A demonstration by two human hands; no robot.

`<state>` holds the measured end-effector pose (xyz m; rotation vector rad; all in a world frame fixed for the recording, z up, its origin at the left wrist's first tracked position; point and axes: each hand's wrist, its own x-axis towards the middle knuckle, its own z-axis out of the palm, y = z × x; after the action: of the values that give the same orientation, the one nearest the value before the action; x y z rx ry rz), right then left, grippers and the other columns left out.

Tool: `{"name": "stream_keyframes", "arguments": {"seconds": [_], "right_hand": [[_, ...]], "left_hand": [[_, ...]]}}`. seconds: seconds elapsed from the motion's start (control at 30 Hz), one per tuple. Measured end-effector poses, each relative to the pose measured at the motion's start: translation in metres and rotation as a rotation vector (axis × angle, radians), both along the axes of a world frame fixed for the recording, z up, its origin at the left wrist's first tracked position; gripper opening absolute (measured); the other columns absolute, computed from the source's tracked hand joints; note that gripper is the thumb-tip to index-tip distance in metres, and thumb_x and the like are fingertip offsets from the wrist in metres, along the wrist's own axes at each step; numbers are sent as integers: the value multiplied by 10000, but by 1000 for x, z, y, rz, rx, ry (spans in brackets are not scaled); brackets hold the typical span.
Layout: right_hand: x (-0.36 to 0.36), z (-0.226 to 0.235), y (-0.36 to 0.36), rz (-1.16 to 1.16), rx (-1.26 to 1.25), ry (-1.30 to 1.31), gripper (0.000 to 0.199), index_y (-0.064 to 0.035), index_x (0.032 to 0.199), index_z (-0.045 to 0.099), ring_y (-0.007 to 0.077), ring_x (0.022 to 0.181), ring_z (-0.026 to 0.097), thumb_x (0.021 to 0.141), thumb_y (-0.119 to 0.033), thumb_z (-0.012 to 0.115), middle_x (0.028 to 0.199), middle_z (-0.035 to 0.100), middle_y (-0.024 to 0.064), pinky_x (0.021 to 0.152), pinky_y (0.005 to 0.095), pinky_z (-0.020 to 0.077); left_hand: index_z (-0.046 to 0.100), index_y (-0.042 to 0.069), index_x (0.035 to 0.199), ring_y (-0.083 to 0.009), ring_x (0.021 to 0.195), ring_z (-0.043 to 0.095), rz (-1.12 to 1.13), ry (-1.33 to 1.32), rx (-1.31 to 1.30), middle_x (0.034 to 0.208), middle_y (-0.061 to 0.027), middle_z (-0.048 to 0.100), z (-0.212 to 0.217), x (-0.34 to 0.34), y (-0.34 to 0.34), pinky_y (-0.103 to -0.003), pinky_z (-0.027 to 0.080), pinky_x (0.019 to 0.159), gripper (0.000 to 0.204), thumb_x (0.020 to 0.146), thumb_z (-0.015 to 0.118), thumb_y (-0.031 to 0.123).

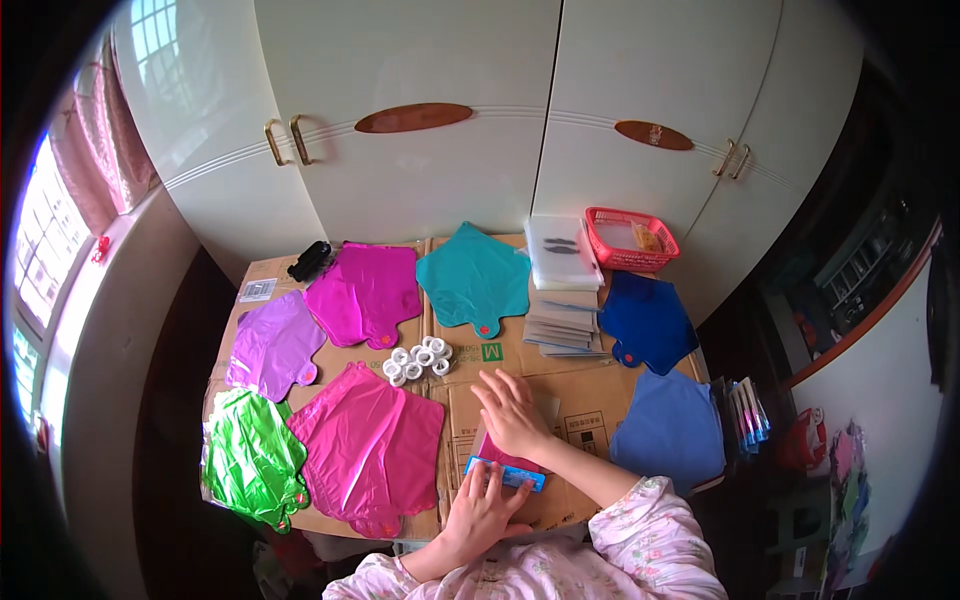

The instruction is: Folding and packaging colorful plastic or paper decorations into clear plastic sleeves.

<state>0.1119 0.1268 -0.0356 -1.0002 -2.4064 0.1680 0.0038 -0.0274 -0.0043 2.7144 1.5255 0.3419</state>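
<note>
My left hand (478, 507) lies at the near middle of the cardboard, its outstretched fingers on a blue strip (508, 475). Behind the strip shows a folded piece of magenta foil (490, 449), partly covered by my right hand (512, 415). That hand is stretched out flat with fingers apart, over the foil and a greyish card (548, 408). It grips nothing that I can see. To the left lies a large pink foil balloon (365, 450), flat. White rolls (417, 360) sit in a cluster farther back.
Flat foil balloons in green (250, 450), lilac (275, 340), magenta (365, 293), teal (474, 280), dark blue (650, 322) and light blue (668, 430) ring the cardboard-covered table (465, 385). Clear bags (563, 255), grey cards (565, 325) and a red basket (630, 240) stand back right.
</note>
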Motion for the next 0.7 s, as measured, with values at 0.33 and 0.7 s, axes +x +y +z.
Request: {"name": "stream_keyframes", "arguments": {"seconds": [0.33,0.7], "right_hand": [[-1,-5,-1,-42,-12,-45,410,-88,1281,470,338,1323,308,875,-141,464,1388,391,142,1096,550,188],[0,-13,4,25,-1,112,463,-92,1275,465,343,1256,360,824,-123,566,1326,415,151,1056,495,277]], "left_hand": [[529,293,1247,-351,1046,493,-33,149,159,1130,-183,503,-4,-1,11,-416,473,869,437,811,561,285],[601,128,1137,-201,918,564,-195,60,302,994,-65,548,-4,-3,28,-285,520,710,396,749,562,198]]}}
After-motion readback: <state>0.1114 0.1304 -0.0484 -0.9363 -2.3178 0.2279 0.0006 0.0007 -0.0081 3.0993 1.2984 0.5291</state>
